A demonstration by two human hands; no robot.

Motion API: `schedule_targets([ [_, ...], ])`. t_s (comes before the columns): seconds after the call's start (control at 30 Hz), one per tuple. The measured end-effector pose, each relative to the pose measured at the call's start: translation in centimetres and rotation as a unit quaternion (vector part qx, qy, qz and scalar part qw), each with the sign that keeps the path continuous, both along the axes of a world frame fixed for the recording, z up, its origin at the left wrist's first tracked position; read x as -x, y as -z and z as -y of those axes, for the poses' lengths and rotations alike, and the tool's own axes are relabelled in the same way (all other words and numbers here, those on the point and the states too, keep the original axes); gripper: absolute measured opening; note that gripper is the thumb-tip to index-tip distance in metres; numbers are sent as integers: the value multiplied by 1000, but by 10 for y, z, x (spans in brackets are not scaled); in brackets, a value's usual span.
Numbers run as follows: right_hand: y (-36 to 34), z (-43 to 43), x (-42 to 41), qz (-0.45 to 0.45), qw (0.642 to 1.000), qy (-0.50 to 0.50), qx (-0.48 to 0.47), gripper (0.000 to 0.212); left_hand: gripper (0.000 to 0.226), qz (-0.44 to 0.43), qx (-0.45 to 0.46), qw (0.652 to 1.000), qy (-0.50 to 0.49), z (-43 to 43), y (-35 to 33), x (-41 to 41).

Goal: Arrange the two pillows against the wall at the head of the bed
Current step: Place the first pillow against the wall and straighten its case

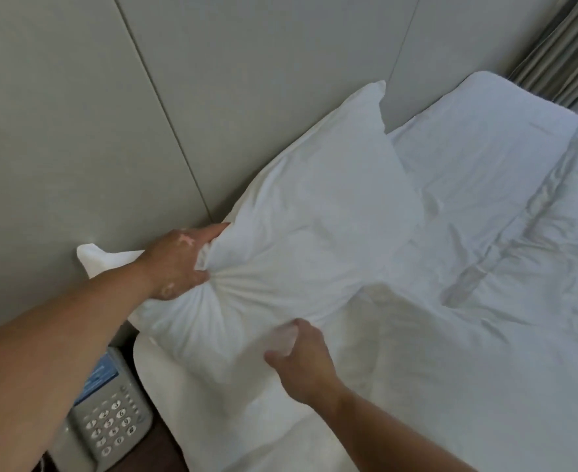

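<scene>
A white pillow [315,206] leans tilted against the grey padded wall [76,114] at the head of the bed [485,335]. My left hand [175,264] is closed on a bunch of its fabric near the wall, and creases fan out from the grip. A white corner [92,258] sticks out behind that hand. My right hand [301,362] curls on the pillow's lower edge, slightly blurred. A rounded white bulge [485,97] lies flat at the far right of the bed; I cannot tell if it is the second pillow.
A wrinkled white duvet [519,233] covers the bed. A grey desk telephone [110,420] with a keypad sits low beside the bed at the bottom left. Grey-green curtains [566,46] hang at the top right corner.
</scene>
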State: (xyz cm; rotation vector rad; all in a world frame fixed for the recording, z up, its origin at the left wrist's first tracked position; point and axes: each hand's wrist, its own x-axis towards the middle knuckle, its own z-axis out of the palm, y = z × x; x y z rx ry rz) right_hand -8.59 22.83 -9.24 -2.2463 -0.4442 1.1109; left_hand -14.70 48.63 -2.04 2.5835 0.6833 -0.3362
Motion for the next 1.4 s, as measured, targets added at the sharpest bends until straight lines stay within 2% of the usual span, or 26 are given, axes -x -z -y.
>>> schedule_targets([
  [0.1, -45, -22, -66, 164, 982, -93, -21, 81, 98, 5, 0, 999, -42, -4, 8, 15],
  [0.2, -84, -61, -133, 319, 927, -197, -31, 86, 101, 11, 21, 995, -93, -11, 9, 29],
  [0.27, -99, -87, -164, 380, 881, -281, -8, 91, 100, 29, 42, 990, -132, -15, 11, 38],
  [0.37, -102, -122, -195, 415, 821, -390, 47, 104, 105, 27, 55, 982, -181, -19, 19, 49],
  [0.47, -93, -149, -214, 418, 776, -459, 114, 116, 127, 5, 33, 977, -211, -24, 29, 59],
  [0.53, -82, -163, -220, 414, 756, -486, 142, 123, 134, -16, 6, 973, -230, -25, 39, 64],
  [0.6, -69, -172, -222, 413, 746, -499, 155, 129, 131, -29, -12, 971, -239, -23, 48, 67],
  [0.67, -56, -175, -222, 422, 738, -503, 156, 135, 113, -22, -27, 968, -247, -16, 54, 68],
  [0.73, -46, -175, -221, 432, 735, -498, 155, 136, 87, 8, -39, 966, -256, -8, 57, 67],
  [0.8, -38, -171, -215, 444, 732, -492, 158, 129, 68, 35, -28, 965, -258, 0, 59, 65],
  [0.87, -30, -161, -208, 447, 740, -479, 153, 111, 60, 45, -23, 964, -261, 8, 59, 63],
  [1.0, -25, -129, -192, 451, 770, -435, 122, 72, 53, 64, -20, 959, -276, 28, 58, 65],
  [1.17, -58, -115, -199, 473, 789, -389, 54, 41, 46, 101, -36, 963, -248, 25, 31, 76],
  [1.23, -74, -117, -204, 469, 796, -382, 21, 34, 46, 110, -55, 964, -235, 20, 11, 78],
  [1.4, -93, -135, -191, 453, 813, -362, -44, 33, 59, 120, -130, 954, -244, -2, -22, 90],
])
